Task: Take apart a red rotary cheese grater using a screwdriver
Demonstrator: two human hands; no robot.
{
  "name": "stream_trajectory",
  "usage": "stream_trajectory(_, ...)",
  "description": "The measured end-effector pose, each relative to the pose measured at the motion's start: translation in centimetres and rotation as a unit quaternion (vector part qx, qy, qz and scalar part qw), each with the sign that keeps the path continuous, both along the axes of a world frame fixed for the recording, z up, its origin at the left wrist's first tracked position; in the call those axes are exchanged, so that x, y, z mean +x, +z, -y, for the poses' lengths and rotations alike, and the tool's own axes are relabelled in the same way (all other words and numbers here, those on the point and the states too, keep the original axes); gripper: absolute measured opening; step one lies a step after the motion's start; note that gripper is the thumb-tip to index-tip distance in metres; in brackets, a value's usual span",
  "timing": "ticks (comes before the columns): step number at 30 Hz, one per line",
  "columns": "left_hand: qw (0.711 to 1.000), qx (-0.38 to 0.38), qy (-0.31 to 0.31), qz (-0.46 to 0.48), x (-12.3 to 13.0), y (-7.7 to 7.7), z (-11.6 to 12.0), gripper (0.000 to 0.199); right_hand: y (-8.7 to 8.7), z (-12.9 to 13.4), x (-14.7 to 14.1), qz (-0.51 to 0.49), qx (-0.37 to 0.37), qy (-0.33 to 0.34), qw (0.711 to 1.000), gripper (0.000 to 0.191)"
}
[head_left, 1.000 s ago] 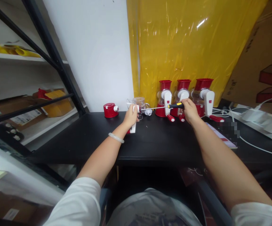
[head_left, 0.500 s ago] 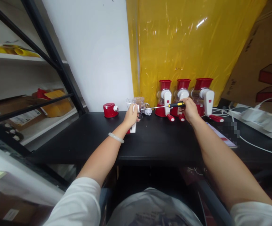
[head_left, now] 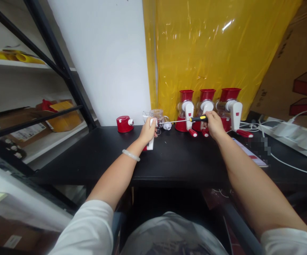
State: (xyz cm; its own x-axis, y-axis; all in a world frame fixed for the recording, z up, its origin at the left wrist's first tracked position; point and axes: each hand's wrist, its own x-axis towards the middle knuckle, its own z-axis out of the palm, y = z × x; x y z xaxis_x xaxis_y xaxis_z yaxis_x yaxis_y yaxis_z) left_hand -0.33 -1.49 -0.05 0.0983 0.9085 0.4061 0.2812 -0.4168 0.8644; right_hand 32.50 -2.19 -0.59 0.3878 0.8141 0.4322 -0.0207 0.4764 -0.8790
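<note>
My left hand (head_left: 148,131) is closed around a white crank handle (head_left: 150,144) with a red grip, held above the black table. My right hand (head_left: 214,124) grips a screwdriver (head_left: 200,118) by its black and yellow handle. The shaft runs level to the left, its tip at the white part in my left hand; the exact contact is too small to see. Behind my left hand stands a clear plastic housing (head_left: 156,113). A white part with a coil (head_left: 167,124) lies just right of it. To the left sits a red base (head_left: 124,124) with a white knob.
Three red and white rotary graters (head_left: 186,106) stand in a row at the back right. A phone (head_left: 250,153) lies beyond my right forearm, near white cables and a power strip (head_left: 299,136). A black-framed shelf (head_left: 71,88) borders the table on the left.
Both hands keep nearly the same place. My right hand and the screwdriver handle have shifted very slightly.
</note>
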Motion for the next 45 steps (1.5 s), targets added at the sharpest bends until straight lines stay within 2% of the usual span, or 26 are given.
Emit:
stream_trajectory(3, 1.000, 0.004, -0.006, 0.001, 0.0, 0.1, 0.0, 0.027, 0.3, 0.2, -0.4, -0.007, -0.016, -0.030, 0.999, 0.033)
stream_trajectory(8, 1.000, 0.005, -0.021, 0.003, 0.0, 0.0, -0.2, 0.031, 0.7, 0.2, -0.7, -0.042, -0.011, -0.013, 0.999, 0.026)
stream_trajectory(14, 1.000, 0.007, -0.018, -0.007, 0.0, -0.1, -0.2, 0.036, 0.6, -0.1, -0.6, -0.057, 0.011, 0.004, 0.998, 0.030)
stream_trajectory(24, 1.000, 0.003, -0.016, -0.014, 0.1, -0.1, -0.1, 0.036, 0.5, -0.2, -0.5, -0.084, 0.005, 0.012, 0.996, 0.037)
stream_trajectory(45, 1.000, 0.003, -0.004, -0.015, 0.3, 0.3, 0.4, 0.034, 0.1, -1.0, -0.6, -0.138, 0.057, 0.026, 0.989, 0.027)
